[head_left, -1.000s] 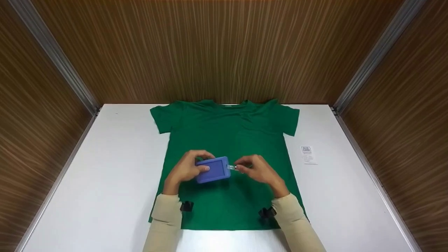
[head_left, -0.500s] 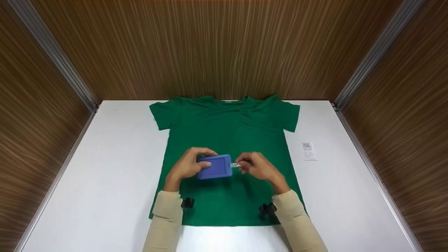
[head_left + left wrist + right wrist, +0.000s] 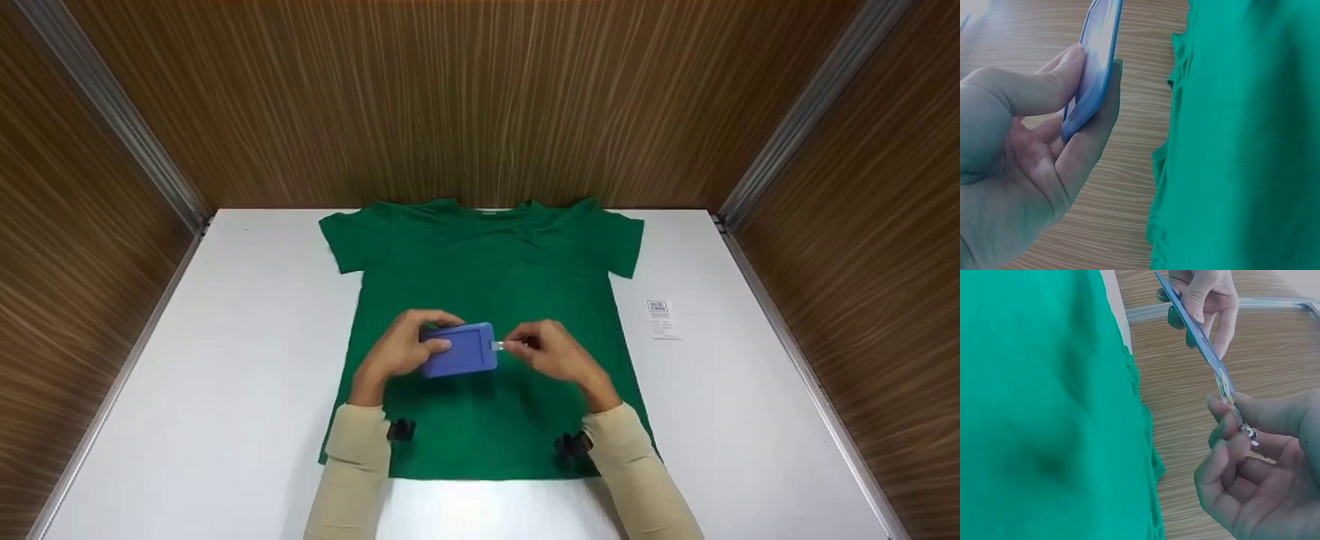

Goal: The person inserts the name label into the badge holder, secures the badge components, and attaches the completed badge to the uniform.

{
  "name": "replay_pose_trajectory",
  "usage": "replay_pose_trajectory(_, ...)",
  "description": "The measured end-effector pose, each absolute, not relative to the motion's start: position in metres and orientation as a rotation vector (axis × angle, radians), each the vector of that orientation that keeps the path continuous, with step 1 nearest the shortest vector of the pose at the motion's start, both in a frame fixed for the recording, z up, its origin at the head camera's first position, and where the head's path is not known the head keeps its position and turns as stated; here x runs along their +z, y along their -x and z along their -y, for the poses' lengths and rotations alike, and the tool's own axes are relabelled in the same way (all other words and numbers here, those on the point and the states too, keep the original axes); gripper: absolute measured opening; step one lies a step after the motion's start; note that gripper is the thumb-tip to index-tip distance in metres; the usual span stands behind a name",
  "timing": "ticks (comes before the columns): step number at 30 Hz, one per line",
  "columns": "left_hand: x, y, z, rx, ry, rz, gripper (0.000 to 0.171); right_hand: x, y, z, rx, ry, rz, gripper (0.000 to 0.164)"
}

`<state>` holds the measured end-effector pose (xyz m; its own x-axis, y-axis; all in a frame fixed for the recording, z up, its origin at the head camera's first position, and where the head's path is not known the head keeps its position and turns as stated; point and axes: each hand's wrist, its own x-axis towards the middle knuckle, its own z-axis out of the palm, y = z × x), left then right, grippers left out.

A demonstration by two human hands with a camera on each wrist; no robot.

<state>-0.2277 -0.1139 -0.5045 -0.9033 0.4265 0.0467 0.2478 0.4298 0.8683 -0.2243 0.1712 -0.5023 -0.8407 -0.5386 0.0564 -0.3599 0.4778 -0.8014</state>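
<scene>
Two bare hands meet over a green T-shirt (image 3: 480,262), with a blue badge holder (image 3: 466,351) held up between them, above the shirt's lower half. The left hand (image 3: 401,349) pinches the holder by one end, thumb across its framed face and fingers behind. From the holder's other end a short clear strap (image 3: 498,346) reaches to the right hand (image 3: 555,354), whose thumb and curled fingers pinch its far part; the right wrist view shows a small metal fitting (image 3: 1249,432) there, partly hidden by the fingers.

The shirt lies face up on a white tabletop (image 3: 247,360), sleeves out to both sides, collar near the wood-grain back panel (image 3: 465,97). Beside its right edge lies a white printed card (image 3: 661,319), slightly tilted. Beige sleeves (image 3: 349,450) cover both forearms.
</scene>
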Motion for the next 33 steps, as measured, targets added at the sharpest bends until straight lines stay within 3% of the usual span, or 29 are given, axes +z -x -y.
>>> replay_pose_trajectory(12,-0.5029,0.2247,0.1106,1.461,-0.586,-2.52,0.028,-0.5048,0.2238,-0.1707,-1.287,0.765,-2.455,0.027)
replay_pose_trajectory(22,-0.5028,0.2252,0.1106,1.506,-0.743,-2.546,0.019,-0.5054,0.225,-0.1684,-1.451,0.738,-2.449,0.048)
replay_pose_trajectory(33,-0.5037,0.2262,0.111,1.516,-0.782,-2.549,0.017,-0.502,0.2254,-0.1726,-1.576,0.539,-2.374,0.027)
